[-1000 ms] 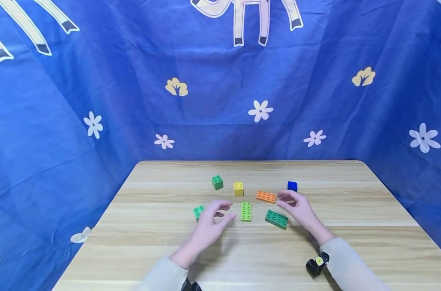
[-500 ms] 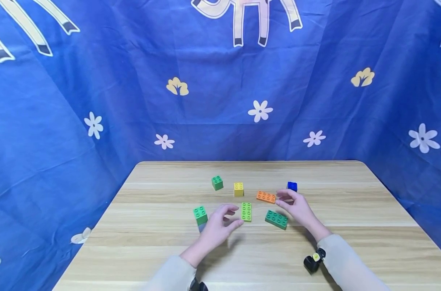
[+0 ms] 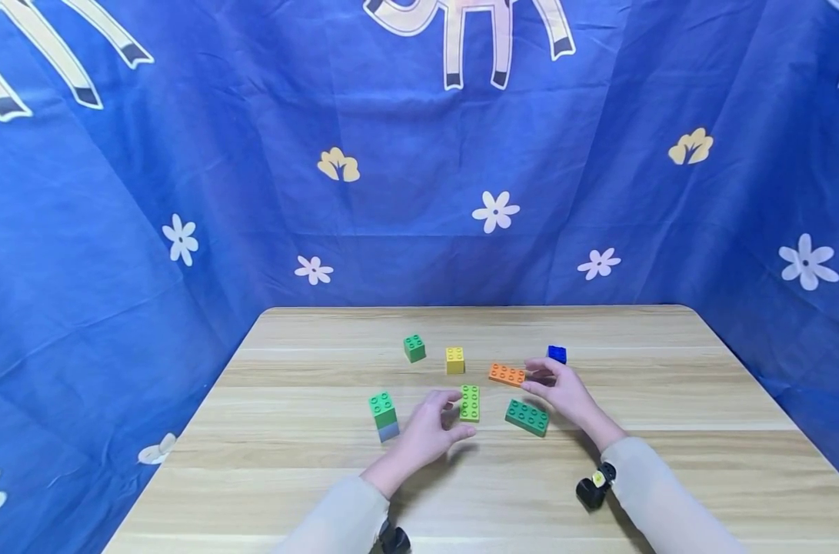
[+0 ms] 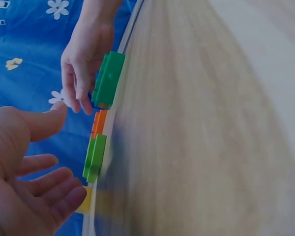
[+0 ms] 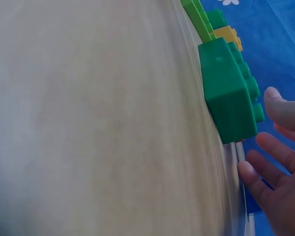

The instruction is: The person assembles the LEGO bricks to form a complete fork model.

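My left hand (image 3: 427,435) hovers by the near left side of a flat lime-green toy brick (image 3: 470,404), thumb and fingers apart with nothing between them. In the left wrist view this hand's spread fingers (image 4: 44,182) stand short of the lime brick (image 4: 95,157). At the right end of a flat orange brick (image 3: 506,375) is my right hand (image 3: 563,392), fingers loosely bent; whether they touch it cannot be told. A thicker dark green brick (image 3: 527,418) lies just nearer than that hand, and a small blue brick (image 3: 557,353) sits behind it.
Left of my left hand stands a green brick (image 3: 382,409) on a grey-blue one (image 3: 388,432). Farther back on the wooden table (image 3: 308,477) are a yellow brick (image 3: 455,362) and another green brick (image 3: 414,348). Blue patterned cloth (image 3: 419,269) hangs beyond the table edges.
My left hand has moved right toward the lime brick, uncovering the green and grey-blue stack. My right hand has shifted very slightly left toward the orange brick.
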`<state>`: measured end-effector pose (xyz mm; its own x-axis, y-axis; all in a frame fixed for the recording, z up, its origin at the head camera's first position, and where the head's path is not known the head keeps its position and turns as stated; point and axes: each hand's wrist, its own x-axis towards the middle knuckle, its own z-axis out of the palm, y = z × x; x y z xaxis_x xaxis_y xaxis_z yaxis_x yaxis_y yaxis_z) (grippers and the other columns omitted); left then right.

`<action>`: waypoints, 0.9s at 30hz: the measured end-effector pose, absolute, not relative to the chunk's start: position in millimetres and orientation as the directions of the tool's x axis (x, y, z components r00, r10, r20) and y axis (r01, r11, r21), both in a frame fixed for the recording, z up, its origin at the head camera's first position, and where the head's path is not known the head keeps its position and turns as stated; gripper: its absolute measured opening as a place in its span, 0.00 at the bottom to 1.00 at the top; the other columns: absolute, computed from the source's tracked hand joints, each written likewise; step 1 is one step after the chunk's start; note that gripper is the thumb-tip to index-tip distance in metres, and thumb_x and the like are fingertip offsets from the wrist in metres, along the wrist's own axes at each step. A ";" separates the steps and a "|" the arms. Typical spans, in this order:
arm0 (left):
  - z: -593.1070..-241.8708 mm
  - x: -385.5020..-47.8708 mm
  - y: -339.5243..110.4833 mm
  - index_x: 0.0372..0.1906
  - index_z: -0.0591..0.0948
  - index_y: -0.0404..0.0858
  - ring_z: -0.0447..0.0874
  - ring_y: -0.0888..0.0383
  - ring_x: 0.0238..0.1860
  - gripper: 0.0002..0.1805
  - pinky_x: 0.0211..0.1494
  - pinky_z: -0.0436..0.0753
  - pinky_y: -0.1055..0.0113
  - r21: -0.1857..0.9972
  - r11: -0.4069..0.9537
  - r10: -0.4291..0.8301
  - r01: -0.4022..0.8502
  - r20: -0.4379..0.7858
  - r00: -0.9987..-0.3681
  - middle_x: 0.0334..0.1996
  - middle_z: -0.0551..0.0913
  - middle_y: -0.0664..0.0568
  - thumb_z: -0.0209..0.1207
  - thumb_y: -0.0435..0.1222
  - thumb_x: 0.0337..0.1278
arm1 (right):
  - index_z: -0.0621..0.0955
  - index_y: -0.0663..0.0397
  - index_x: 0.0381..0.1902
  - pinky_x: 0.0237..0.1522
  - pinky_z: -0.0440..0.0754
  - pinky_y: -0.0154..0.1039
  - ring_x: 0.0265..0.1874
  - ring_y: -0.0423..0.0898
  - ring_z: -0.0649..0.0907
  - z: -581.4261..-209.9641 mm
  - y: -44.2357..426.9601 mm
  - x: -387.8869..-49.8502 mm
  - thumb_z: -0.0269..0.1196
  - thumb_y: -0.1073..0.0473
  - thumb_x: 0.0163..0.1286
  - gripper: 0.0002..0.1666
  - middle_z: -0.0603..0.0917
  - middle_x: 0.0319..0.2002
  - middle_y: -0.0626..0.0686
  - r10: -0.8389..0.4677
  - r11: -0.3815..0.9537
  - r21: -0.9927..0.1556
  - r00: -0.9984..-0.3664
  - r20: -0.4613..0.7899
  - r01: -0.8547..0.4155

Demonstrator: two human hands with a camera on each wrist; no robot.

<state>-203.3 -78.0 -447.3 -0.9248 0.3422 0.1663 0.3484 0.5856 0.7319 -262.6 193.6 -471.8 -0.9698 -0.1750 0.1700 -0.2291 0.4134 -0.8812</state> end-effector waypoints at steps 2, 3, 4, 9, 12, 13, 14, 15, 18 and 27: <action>-447.7 -203.8 -75.2 0.59 0.71 0.33 0.75 0.47 0.52 0.38 0.57 0.74 0.54 0.711 0.610 0.349 0.350 0.155 -0.924 0.53 0.75 0.43 0.69 0.45 0.42 | 0.74 0.62 0.55 0.53 0.73 0.54 0.47 0.56 0.78 -472.5 193.3 -264.3 0.68 0.59 0.58 0.28 0.79 0.49 0.61 -0.175 0.432 -0.873 -0.971 0.165 -0.226; -447.5 -203.9 -73.9 0.59 0.71 0.32 0.74 0.47 0.53 0.38 0.57 0.73 0.54 0.704 0.620 0.349 0.346 0.148 -0.925 0.53 0.75 0.43 0.70 0.45 0.41 | 0.74 0.62 0.55 0.54 0.73 0.53 0.47 0.56 0.78 -472.8 193.1 -265.3 0.68 0.59 0.58 0.28 0.79 0.49 0.60 -0.178 0.445 -0.866 -0.970 0.163 -0.227; -447.8 -204.2 -72.7 0.59 0.71 0.32 0.74 0.47 0.53 0.39 0.58 0.73 0.54 0.699 0.627 0.349 0.344 0.142 -0.926 0.53 0.74 0.43 0.70 0.45 0.40 | 0.74 0.62 0.55 0.53 0.73 0.53 0.47 0.56 0.78 -473.1 192.7 -266.3 0.68 0.59 0.57 0.28 0.79 0.49 0.60 -0.181 0.455 -0.861 -0.970 0.159 -0.226; -449.6 -206.3 -68.3 0.58 0.71 0.31 0.73 0.48 0.53 0.40 0.58 0.72 0.55 0.670 0.663 0.335 0.335 0.135 -0.933 0.51 0.75 0.44 0.72 0.46 0.36 | 0.74 0.63 0.55 0.53 0.74 0.51 0.47 0.55 0.78 -474.2 190.1 -270.2 0.68 0.60 0.57 0.29 0.80 0.48 0.59 -0.211 0.486 -0.842 -0.966 0.146 -0.234; -451.3 -208.2 -66.0 0.56 0.72 0.31 0.73 0.48 0.51 0.40 0.57 0.73 0.55 0.662 0.673 0.319 0.330 0.142 -0.937 0.50 0.76 0.43 0.72 0.47 0.36 | 0.74 0.64 0.56 0.54 0.73 0.52 0.48 0.56 0.77 -473.7 189.0 -271.4 0.67 0.61 0.57 0.29 0.79 0.49 0.60 -0.215 0.498 -0.835 -0.966 0.142 -0.233; -452.0 -208.9 -65.2 0.56 0.72 0.32 0.73 0.48 0.51 0.40 0.57 0.73 0.55 0.658 0.679 0.313 0.327 0.145 -0.939 0.50 0.76 0.43 0.72 0.47 0.36 | 0.74 0.64 0.56 0.54 0.72 0.52 0.48 0.56 0.77 -473.4 188.8 -271.8 0.67 0.61 0.57 0.29 0.79 0.49 0.60 -0.212 0.501 -0.835 -0.968 0.138 -0.228; -452.9 -209.8 -64.2 0.56 0.73 0.32 0.73 0.48 0.51 0.39 0.56 0.73 0.55 0.650 0.686 0.307 0.327 0.148 -0.940 0.49 0.76 0.43 0.71 0.48 0.36 | 0.74 0.63 0.56 0.54 0.72 0.52 0.48 0.55 0.77 -473.1 188.4 -272.3 0.67 0.62 0.57 0.28 0.79 0.49 0.60 -0.204 0.505 -0.836 -0.970 0.128 -0.217; -453.8 -210.6 -63.2 0.55 0.73 0.32 0.73 0.48 0.51 0.39 0.56 0.74 0.54 0.645 0.692 0.301 0.324 0.151 -0.942 0.48 0.75 0.43 0.71 0.48 0.36 | 0.74 0.63 0.56 0.54 0.72 0.52 0.48 0.55 0.77 -472.9 188.2 -272.7 0.67 0.62 0.57 0.28 0.79 0.49 0.59 -0.204 0.516 -0.829 -0.971 0.124 -0.214; -456.5 -212.6 -60.1 0.54 0.74 0.32 0.73 0.47 0.50 0.38 0.55 0.74 0.54 0.618 0.721 0.281 0.313 0.152 -0.948 0.47 0.75 0.43 0.71 0.50 0.36 | 0.74 0.63 0.56 0.52 0.73 0.51 0.48 0.54 0.77 -472.5 187.1 -274.1 0.67 0.62 0.58 0.28 0.79 0.49 0.59 -0.217 0.552 -0.805 -0.970 0.111 -0.216; -457.7 -214.8 -53.5 0.54 0.73 0.30 0.71 0.50 0.43 0.40 0.47 0.76 0.57 0.566 0.766 0.237 0.306 0.194 -0.952 0.42 0.73 0.43 0.71 0.51 0.37 | 0.76 0.60 0.57 0.47 0.76 0.48 0.44 0.51 0.77 -469.2 179.5 -279.1 0.68 0.61 0.58 0.28 0.78 0.49 0.58 -0.224 0.640 -0.738 -0.971 0.088 -0.215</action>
<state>-214.8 -53.5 -457.7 -0.9519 0.2368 0.1943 0.3060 0.7655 0.5660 -279.1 179.5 -469.2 -0.9705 -0.2241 0.0883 -0.2149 0.6396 -0.7381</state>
